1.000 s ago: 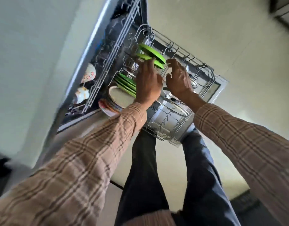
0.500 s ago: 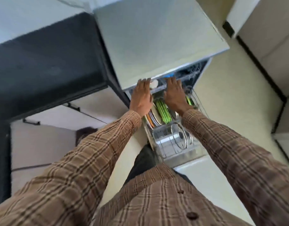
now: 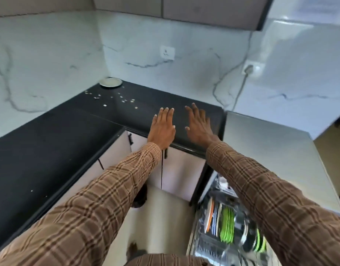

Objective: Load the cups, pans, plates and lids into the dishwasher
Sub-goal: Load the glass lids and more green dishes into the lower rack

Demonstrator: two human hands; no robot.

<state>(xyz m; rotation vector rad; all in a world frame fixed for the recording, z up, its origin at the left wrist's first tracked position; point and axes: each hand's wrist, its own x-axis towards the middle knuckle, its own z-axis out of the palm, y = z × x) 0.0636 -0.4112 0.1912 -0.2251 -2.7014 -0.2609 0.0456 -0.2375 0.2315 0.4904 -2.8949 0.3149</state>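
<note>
Head view: the dishwasher rack [image 3: 213, 223] is being partly hidden by the right sleeve [image 3: 276, 198] and blurred; green plates [image 3: 227, 224] and an orange plate [image 3: 209, 215] are being held upright in it. Both hands, left [image 3: 162, 127] and right [image 3: 198, 125], are being held flat, empty and apart over the black table [image 3: 69, 143].

Plate [image 3: 110, 82] on counter [image 3: 50, 143] far corner; dishwasher rack [image 3: 219, 223] right, below.

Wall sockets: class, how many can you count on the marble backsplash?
2: a bare wall socket behind the counter's middle, and another wall socket to its right with a cable plugged in.
</note>
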